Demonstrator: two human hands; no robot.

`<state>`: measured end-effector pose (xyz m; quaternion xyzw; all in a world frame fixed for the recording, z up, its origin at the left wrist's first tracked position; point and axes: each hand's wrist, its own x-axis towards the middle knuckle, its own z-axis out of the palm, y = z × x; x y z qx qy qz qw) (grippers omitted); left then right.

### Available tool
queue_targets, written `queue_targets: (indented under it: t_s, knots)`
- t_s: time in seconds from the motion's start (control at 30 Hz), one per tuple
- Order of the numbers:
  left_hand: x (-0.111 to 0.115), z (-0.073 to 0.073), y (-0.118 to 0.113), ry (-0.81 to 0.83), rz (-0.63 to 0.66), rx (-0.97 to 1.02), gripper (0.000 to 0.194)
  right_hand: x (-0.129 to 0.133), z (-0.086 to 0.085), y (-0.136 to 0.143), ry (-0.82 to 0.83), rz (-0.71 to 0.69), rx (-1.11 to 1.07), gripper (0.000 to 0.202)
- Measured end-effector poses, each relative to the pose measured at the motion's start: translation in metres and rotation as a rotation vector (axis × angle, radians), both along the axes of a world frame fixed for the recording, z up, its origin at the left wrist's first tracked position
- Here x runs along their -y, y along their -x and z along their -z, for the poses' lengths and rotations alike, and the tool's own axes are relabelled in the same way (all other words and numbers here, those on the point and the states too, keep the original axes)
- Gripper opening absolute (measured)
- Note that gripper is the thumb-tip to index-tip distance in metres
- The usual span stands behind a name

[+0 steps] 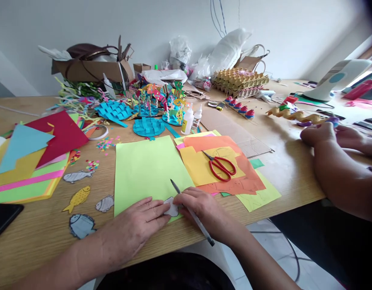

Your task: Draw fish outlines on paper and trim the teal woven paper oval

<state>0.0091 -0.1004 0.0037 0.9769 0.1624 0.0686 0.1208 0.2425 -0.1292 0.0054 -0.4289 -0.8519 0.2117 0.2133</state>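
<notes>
Left hand: I see it laid flat, fingers straight, tips resting on a small grey paper cutout. Cutout: on the light green sheet, near its lower edge. Right hand: pinching a pen, fingertips by the cutout's right side. Scissors, red-handled: lying on yellow paper, right of the sheet. Paper fish: I count four on the wooden surface, left of the sheet.
</notes>
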Motion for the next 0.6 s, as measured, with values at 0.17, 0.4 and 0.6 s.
queue_targets:
  t_s: [0.17,0.4,0.6]
  knots:
    - [-0.021,-0.027,0.016,0.080,-0.096,0.180,0.043,0.001,-0.002,0.000,0.016,0.002,0.025,0.021]
    - [-0.034,-0.028,-0.001,0.188,0.071,0.075,0.031,0.002,-0.006,0.003,0.040,0.027,0.013,0.017]
    - [-0.034,-0.021,-0.014,0.247,0.131,0.086,0.033,0.003,-0.005,0.000,0.076,0.040,-0.015,0.022]
